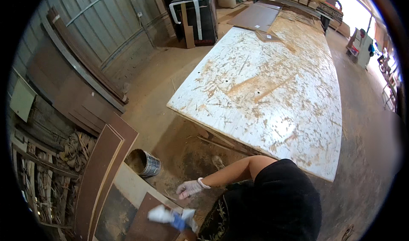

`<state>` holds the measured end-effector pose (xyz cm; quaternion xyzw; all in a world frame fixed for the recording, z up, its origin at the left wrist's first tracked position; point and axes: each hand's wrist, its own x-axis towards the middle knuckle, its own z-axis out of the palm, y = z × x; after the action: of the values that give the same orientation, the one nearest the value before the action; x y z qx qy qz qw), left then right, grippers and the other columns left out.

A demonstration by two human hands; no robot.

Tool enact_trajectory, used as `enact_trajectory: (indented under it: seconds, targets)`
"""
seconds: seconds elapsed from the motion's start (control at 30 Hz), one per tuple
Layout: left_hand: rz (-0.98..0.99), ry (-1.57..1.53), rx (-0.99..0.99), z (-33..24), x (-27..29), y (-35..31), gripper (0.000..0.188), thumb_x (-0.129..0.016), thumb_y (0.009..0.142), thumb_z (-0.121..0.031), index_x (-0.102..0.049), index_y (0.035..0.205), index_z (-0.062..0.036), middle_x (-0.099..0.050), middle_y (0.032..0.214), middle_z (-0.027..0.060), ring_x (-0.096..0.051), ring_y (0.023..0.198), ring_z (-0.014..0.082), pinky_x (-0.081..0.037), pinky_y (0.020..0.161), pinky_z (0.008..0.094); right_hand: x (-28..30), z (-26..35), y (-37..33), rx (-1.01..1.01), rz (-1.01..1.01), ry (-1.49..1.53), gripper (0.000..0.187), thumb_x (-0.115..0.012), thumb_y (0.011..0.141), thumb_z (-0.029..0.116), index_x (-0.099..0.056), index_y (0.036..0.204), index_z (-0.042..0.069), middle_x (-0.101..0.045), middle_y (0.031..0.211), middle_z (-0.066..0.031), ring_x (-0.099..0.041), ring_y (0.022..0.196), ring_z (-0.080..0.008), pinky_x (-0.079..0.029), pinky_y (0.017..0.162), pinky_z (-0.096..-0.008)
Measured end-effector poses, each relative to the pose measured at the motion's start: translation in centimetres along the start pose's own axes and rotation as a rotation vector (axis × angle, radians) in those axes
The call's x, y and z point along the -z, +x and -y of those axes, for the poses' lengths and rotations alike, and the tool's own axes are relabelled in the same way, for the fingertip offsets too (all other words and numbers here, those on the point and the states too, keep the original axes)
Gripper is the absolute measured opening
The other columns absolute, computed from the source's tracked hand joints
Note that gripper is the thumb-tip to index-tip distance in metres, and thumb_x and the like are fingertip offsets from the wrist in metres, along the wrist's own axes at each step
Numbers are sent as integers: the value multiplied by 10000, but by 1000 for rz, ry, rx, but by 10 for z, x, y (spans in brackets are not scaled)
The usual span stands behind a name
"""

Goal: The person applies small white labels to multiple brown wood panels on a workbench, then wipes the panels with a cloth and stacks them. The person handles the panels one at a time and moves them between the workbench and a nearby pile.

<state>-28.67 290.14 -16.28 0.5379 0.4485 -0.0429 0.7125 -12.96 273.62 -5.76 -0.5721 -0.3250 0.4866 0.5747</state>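
My right hand [191, 189], in a whitish glove with bare-looking fingertips, hangs in front of my body past the near end of the big table. Its fingers are loosely bent and apart, and I see nothing in them. Lower down, my left hand [162, 215] is a white smear of motion over a brown panel [147, 224]. A blue band or patch [179, 222] shows behind it, perhaps at the wrist. Blur hides whether the left fingers hold or touch anything.
A large white worktable [264, 96], strewn with sawdust, stands beside me with dark panels [257, 17] at its far end. A bucket [150, 164] sits on the floor near tall brown boards [102, 168]. More boards lean on the wall; a machine cabinet [194, 21] stands behind.
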Motion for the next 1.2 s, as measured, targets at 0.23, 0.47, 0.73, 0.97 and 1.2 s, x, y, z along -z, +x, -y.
enact_trajectory:
  seconds: [0.23,0.47,0.73,0.97,1.2]
  targets:
    - [125,1105,-641,-158,-201,65,495,-640,739,-398,-544,1094,-67,-631,977,199,-610,909,341,-486,770,427,173,58,33,174,-506,-626,290,-629,776,256,-609,1026,109,-633,942,-113,-626,807,-253,-503,739,-344]
    - [-1,529,-601,-210,-214,172,396,-612,829,-308,-538,1109,-40,-557,1131,177,-563,992,320,-435,871,386,291,50,111,-168,-475,417,400,-683,814,178,-521,1138,8,-606,929,-40,-558,857,-120,-464,758,-275]
    - [-740,243,-164,-206,-96,435,364,-511,888,-338,-545,1060,-19,-560,1039,156,-545,935,287,-424,798,365,336,17,148,-110,-246,720,579,-618,878,262,-366,1325,-5,-517,1204,-150,-514,1102,-220,-468,872,-372]
    - [-841,307,-244,-296,0,630,420,-501,890,-362,-506,1116,-8,-516,1111,172,-507,1002,299,-399,847,375,373,-1,194,-731,-720,637,513,-604,883,245,-421,1284,-17,-498,1246,-144,-545,1083,-235,-499,878,-390]
    - [-799,455,-250,-316,4,676,480,-492,892,-386,-467,1172,3,-471,1183,189,-469,1069,310,-373,896,384,405,-4,242,-765,-787,604,511,-576,899,262,-415,1287,-28,-472,1283,-160,-504,1146,-249,-465,929,-370]
